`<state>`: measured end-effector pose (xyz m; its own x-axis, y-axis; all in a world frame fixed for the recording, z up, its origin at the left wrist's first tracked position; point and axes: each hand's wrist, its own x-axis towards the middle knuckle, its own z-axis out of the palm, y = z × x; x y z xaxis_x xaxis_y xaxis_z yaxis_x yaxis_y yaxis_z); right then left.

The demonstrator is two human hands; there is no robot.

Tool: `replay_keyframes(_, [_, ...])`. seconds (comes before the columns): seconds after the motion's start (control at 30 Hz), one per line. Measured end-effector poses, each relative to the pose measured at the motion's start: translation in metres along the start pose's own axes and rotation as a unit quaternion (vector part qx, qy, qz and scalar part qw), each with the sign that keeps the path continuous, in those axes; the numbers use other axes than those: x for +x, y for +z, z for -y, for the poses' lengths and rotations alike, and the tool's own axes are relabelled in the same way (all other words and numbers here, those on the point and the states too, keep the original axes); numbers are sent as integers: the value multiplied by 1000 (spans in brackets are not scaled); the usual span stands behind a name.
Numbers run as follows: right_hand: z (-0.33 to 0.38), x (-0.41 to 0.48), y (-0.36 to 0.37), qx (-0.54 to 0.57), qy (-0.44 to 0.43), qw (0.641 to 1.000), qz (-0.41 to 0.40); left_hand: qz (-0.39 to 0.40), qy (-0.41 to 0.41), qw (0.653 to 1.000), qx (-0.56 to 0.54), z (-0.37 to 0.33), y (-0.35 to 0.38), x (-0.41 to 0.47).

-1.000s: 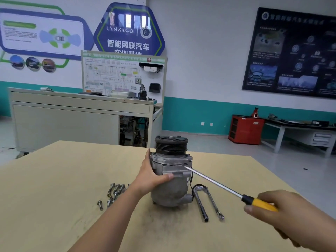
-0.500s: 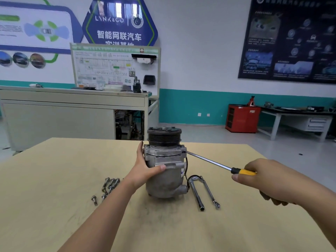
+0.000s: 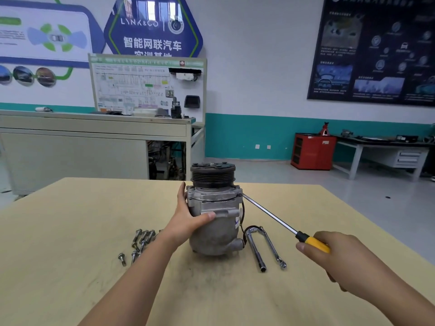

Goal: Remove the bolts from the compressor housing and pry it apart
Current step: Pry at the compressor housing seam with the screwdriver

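Observation:
A grey metal compressor (image 3: 215, 234) stands upright on the wooden table (image 3: 58, 231), its black pulley on top. My left hand (image 3: 188, 217) grips the housing from the left, thumb across the front. My right hand (image 3: 339, 257) holds a screwdriver (image 3: 273, 218) by its yellow handle. The long shaft slants up and left, and its tip touches the seam at the housing's upper right edge. Several loose bolts (image 3: 141, 241) lie on the table left of the compressor.
A bent metal wrench (image 3: 255, 249) and a second slim wrench (image 3: 274, 248) lie right of the compressor. Behind the table stand a grey workbench (image 3: 94, 135), a red cabinet (image 3: 313, 150) and a side desk (image 3: 381, 149).
The screwdriver tip moved up from the housing's front face to its upper right edge. My right hand rose, then dropped again with the handle. My left hand kept its grip.

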<state>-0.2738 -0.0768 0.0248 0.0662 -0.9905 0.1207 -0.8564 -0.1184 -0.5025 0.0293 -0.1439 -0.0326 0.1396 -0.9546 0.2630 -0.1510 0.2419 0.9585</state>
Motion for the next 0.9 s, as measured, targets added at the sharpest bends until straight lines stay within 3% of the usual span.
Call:
replay_keyframes(0.3, [-10, -12, 21, 17, 2, 998, -53, 5, 13, 1000, 19, -1, -2, -3])
replay_keyframes(0.53, [-4, -19, 27, -206, -22, 971, -115, -5, 19, 999, 31, -5, 0, -7])
replay_keyframes(0.6, [0, -20, 29, -225, -31, 967, -116, -11, 18, 999, 29, -5, 1, -7])
replay_keyframes(0.77, [3, -15, 7, -24, 5, 999, -24, -29, -2, 999, 30, -8, 2, -6])
replay_keyframes(0.9, [10, -23, -28, -72, -13, 997, -2, -101, -9, 993, 54, -5, 16, -5])
